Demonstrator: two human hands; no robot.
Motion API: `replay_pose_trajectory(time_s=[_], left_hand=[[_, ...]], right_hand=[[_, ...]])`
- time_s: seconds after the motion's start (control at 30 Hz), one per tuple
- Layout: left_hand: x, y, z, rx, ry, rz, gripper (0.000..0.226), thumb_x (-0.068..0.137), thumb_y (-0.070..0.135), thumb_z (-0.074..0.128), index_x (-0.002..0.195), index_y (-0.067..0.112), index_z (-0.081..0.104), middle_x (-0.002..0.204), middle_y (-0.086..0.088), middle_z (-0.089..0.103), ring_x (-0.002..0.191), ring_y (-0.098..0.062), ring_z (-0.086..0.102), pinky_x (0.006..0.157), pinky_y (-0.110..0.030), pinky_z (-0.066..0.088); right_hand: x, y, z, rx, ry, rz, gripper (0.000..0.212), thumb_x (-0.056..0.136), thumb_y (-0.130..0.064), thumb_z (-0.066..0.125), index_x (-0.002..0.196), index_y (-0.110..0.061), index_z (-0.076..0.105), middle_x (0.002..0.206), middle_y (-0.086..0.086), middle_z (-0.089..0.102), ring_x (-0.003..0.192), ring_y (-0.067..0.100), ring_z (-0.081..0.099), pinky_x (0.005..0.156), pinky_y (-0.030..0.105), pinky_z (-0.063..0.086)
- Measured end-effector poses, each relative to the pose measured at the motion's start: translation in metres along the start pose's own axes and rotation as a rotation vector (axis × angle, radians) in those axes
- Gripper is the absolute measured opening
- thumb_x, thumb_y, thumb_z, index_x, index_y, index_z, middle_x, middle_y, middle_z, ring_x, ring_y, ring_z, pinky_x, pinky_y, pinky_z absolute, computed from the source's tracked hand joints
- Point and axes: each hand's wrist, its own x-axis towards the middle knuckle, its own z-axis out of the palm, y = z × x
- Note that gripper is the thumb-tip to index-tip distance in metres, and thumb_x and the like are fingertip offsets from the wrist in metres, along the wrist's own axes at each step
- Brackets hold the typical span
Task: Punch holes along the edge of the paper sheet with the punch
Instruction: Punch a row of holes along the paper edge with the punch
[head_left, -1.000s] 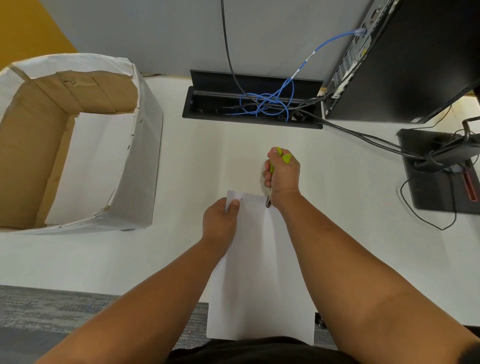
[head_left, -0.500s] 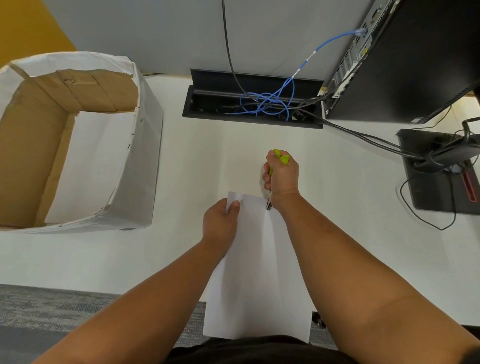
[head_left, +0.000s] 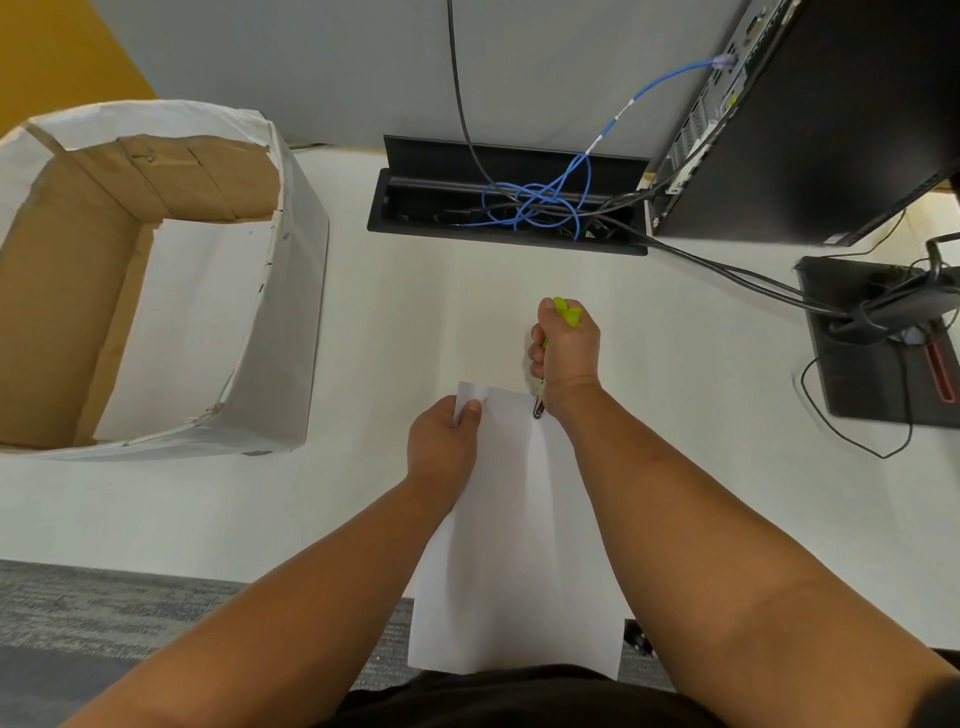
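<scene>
A white paper sheet (head_left: 514, 545) hangs over the near edge of the white desk, held up between my arms. My left hand (head_left: 441, 447) pinches its far left corner, thumb on top. My right hand (head_left: 566, 353) is closed around a hole punch (head_left: 566, 312) with lime-green handles, which stick out past my fingers. The punch's metal jaw (head_left: 538, 405) sits on the sheet's far edge, near the right corner. Most of the punch is hidden inside my fist.
A large open cardboard box (head_left: 291, 322) wrapped in white paper stands on the left. A black cable tray (head_left: 415, 208) with blue and black cables lies at the back. A black computer tower (head_left: 831, 130) and a monitor base (head_left: 872, 364) stand on the right.
Both hands and the sheet stay almost in place. The sheet has slid slightly toward me, and the right hand has shifted a touch nearer with the punch on the edge.
</scene>
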Motion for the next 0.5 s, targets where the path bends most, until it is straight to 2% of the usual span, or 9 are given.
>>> replay_pose_trajectory(time_s=[0.17,0.23,0.3,0.4,0.5], left_hand=[[-0.0001,0.001,-0.0007,0.004,0.0,0.003,0.03,0.098,0.037,0.048,0.09,0.017,0.068,0.084,0.0,0.071,0.082,-0.02,0.067,0.083,-0.042,0.057],[0.0001,0.0008,-0.001,0.005,0.0,0.009,0.03,0.098,0.037,0.048,0.09,0.017,0.069,0.084,0.0,0.071,0.082,-0.021,0.067,0.082,-0.042,0.057],[0.0002,0.0008,-0.0008,-0.002,0.001,0.005,0.031,0.098,0.037,0.048,0.089,0.015,0.068,0.084,-0.002,0.071,0.081,-0.022,0.067,0.082,-0.043,0.057],[0.0005,0.0021,0.0004,-0.017,0.011,-0.002,0.033,0.097,0.038,0.049,0.086,0.013,0.067,0.082,-0.006,0.07,0.081,-0.026,0.067,0.081,-0.046,0.057],[0.001,0.0033,0.0017,-0.021,0.023,-0.004,0.033,0.097,0.036,0.049,0.084,0.012,0.067,0.081,-0.006,0.07,0.08,-0.026,0.067,0.081,-0.046,0.057]], right_hand=[[0.0008,-0.0004,0.0008,-0.008,0.003,0.007,0.015,0.096,-0.023,0.055,0.081,-0.018,0.054,0.062,0.004,0.049,0.043,0.013,0.037,0.042,0.021,0.029],[0.0011,0.0007,0.0005,-0.019,-0.006,-0.008,0.005,0.095,-0.023,0.056,0.091,-0.019,0.055,0.065,0.006,0.052,0.047,0.014,0.04,0.042,0.021,0.03],[0.0008,0.0019,-0.0015,-0.01,-0.017,-0.028,0.013,0.093,-0.024,0.058,0.103,-0.024,0.049,0.072,0.008,0.059,0.049,0.015,0.045,0.041,0.022,0.034],[0.0,-0.0001,-0.0053,-0.008,-0.031,-0.036,0.016,0.094,-0.029,0.057,0.098,-0.025,0.042,0.09,0.013,0.069,0.053,0.017,0.051,0.044,0.025,0.039],[0.0017,-0.0023,-0.0084,-0.006,-0.044,0.0,0.017,0.097,-0.033,0.056,0.092,-0.016,0.054,0.103,0.017,0.07,0.057,0.016,0.055,0.046,0.026,0.043]])
